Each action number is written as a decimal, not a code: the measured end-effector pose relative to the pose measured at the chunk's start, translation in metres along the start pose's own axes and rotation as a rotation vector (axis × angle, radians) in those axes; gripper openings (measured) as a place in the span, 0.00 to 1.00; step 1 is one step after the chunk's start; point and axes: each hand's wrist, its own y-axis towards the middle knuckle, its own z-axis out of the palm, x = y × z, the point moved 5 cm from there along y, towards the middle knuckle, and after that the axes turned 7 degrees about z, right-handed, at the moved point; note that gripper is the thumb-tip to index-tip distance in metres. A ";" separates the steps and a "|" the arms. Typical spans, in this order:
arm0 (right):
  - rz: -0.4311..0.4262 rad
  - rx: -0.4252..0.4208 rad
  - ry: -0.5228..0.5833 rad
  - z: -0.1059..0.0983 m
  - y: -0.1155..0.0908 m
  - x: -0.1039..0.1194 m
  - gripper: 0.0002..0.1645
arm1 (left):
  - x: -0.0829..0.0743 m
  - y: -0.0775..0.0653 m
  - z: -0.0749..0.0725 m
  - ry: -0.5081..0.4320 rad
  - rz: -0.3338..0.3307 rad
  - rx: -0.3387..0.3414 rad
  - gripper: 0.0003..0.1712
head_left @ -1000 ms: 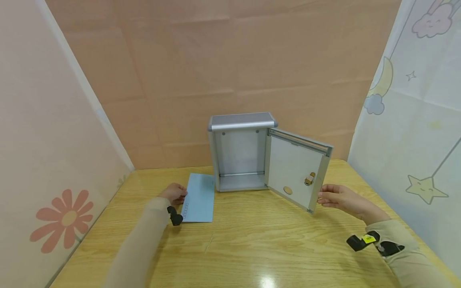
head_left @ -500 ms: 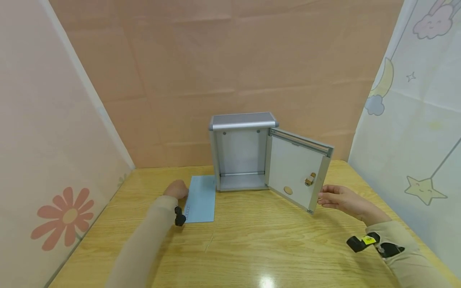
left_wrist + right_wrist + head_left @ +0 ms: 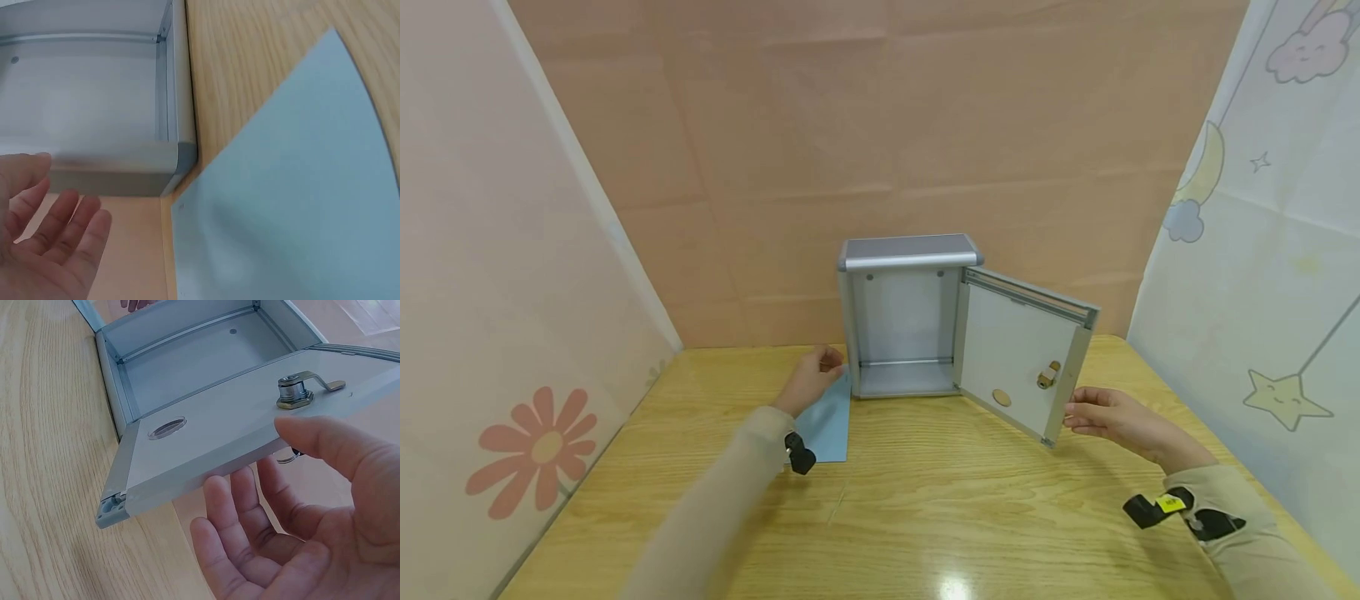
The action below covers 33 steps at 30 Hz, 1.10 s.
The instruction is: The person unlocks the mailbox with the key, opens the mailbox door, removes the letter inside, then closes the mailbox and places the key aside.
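Observation:
A silver metal mailbox [image 3: 912,254] stands upright at the back of the table, its door [image 3: 1017,350] swung wide to the right. My right hand [image 3: 1123,421] holds the door's free edge, thumb [image 3: 312,428] on the inner face and fingers behind. A brass cam lock [image 3: 1048,375] sits on that face. My left hand [image 3: 812,379] holds nothing, just left of the mailbox and over a light blue envelope [image 3: 827,429], covering part of it. In the left wrist view its fingers [image 3: 56,219] are relaxed and apart, close to the mailbox's edge. The envelope [image 3: 287,181] lies beside the mailbox.
The wooden table [image 3: 925,517] runs up to a peach cloth backdrop [image 3: 760,167]. Patterned cloth walls stand on both sides. A key ring [image 3: 289,456] hangs behind the door near my right fingers. A round hole [image 3: 167,427] pierces the door.
My left hand has left the envelope's left edge and moved up and right toward the mailbox, now over the envelope. The envelope has slid barely, if at all. The right hand and door stay put.

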 end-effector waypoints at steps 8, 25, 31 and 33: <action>-0.003 0.005 0.013 0.000 -0.001 0.001 0.17 | 0.000 0.005 0.011 -0.080 -0.006 -0.016 0.14; -0.004 0.014 0.004 0.001 -0.001 0.003 0.16 | 0.004 0.008 0.018 -0.180 -0.074 -0.018 0.14; -0.004 0.041 -0.027 0.004 0.000 0.003 0.15 | 0.002 0.009 0.017 -0.163 -0.071 -0.021 0.14; -0.005 0.066 -0.041 0.008 0.001 0.004 0.16 | 0.003 0.009 0.017 -0.167 -0.073 -0.021 0.14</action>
